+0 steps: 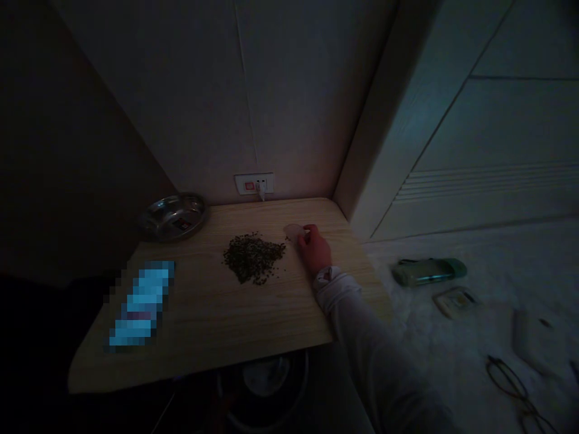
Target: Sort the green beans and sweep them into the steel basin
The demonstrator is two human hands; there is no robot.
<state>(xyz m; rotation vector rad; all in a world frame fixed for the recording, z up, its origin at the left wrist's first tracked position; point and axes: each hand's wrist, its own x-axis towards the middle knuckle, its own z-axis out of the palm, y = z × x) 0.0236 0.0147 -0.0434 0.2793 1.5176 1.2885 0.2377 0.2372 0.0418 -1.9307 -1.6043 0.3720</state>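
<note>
Colour key: dark, flecked granules (pixel 248 259) and tan, wood-grained tabletop (pixel 212 316).
You see the granules as blackish green with paler flecks, the tabletop with darker tan streaks, the disc (pixel 292 230) whitish pink, your sleeve (pixel 362 319) plain grey, the bowl (pixel 156 212) silver with a black-and-red label (pixel 182 225), the socket plate (pixel 268 179) white with a red square (pixel 249 186), and the long case (pixel 429 272) green.

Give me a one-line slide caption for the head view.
Right hand touching a pale, roundish piece beside dark, seed-like grains on a wood-grain table.
</note>
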